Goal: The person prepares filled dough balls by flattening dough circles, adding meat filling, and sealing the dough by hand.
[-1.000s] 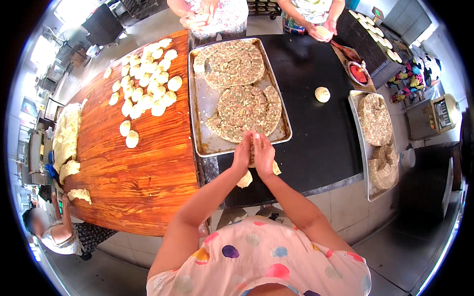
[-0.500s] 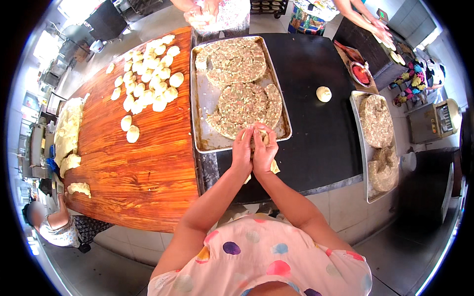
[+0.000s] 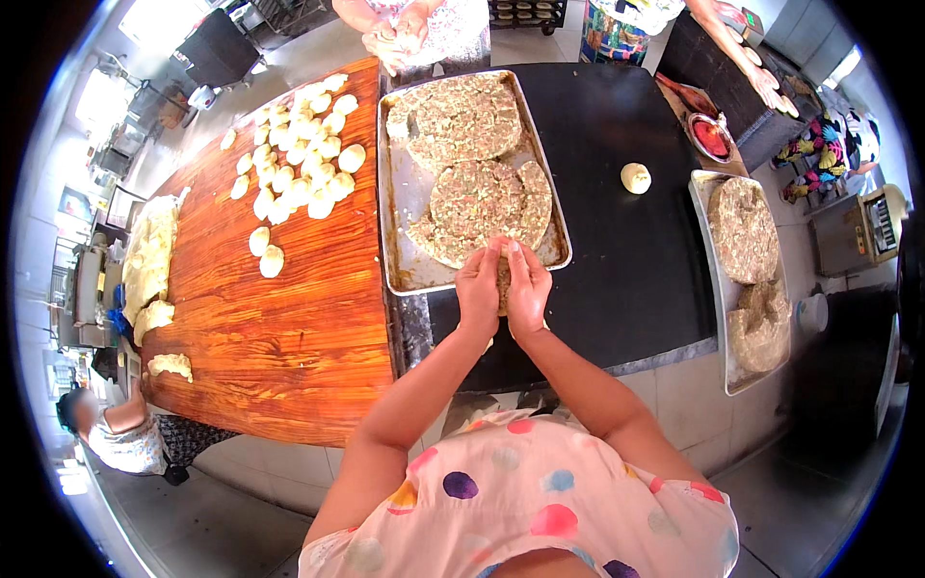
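Note:
My left hand [image 3: 478, 285] and my right hand [image 3: 527, 289] meet at the near edge of a metal tray [image 3: 406, 278], fingertips pinched together. Between my palms shows a dough piece with speckled filling [image 3: 503, 289], mostly hidden by my fingers. Just beyond my fingertips, two large mounds of minced filling lie in the tray: a near mound [image 3: 482, 207] and a far mound [image 3: 462, 116]. Bits of pale dough peek out beside my wrists, largely covered. One round dough ball [image 3: 636, 178] sits on the black tabletop [image 3: 607, 260] to the right.
On the wooden table [image 3: 279, 337] at left lie many dough balls [image 3: 308, 159] and a long dough slab [image 3: 152, 246]. A second filling tray [image 3: 718, 318] and a bowl of red paste [image 3: 710, 138] stand at right. Co-workers' hands [image 3: 400, 37] show across the table.
My fingers have straightened and drawn together at the tips, and filling now shows between my palms. At the upper right, a co-worker's hands have shifted. The view has moved slightly.

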A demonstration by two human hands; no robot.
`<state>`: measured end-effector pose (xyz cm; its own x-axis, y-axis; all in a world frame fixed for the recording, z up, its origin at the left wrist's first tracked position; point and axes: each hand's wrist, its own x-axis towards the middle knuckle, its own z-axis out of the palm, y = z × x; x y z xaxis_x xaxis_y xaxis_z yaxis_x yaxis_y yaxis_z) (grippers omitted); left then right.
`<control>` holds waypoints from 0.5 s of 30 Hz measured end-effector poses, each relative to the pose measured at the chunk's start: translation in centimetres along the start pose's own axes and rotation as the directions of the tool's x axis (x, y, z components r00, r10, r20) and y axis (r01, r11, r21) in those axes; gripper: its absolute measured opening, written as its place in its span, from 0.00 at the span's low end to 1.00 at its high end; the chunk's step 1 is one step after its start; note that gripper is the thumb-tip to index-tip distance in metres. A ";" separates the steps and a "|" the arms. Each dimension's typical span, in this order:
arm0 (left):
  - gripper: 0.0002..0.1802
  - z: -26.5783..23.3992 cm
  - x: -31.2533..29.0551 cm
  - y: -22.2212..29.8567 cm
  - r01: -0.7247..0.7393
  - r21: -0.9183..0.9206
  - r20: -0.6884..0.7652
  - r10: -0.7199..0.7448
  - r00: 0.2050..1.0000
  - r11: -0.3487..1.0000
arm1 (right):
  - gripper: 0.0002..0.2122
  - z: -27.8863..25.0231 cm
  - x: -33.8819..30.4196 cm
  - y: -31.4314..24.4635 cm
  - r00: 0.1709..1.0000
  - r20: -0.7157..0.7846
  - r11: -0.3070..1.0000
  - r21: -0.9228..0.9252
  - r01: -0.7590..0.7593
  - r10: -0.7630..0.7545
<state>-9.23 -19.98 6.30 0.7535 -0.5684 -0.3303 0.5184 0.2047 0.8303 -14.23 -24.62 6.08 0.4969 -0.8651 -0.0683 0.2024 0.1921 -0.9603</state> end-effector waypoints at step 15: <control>0.15 2.4 -1.9 1.1 -0.021 -0.088 -0.003 0.021 1.000 0.996 | 0.08 0.2 -0.5 -0.4 0.986 -0.107 0.985 0.104 0.137 -0.126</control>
<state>-11.08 -20.57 8.89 0.7657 -0.5613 -0.3142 0.5358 0.2862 0.7944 -14.35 -24.20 6.54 0.3746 -0.9269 0.0243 0.3552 0.1193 -0.9272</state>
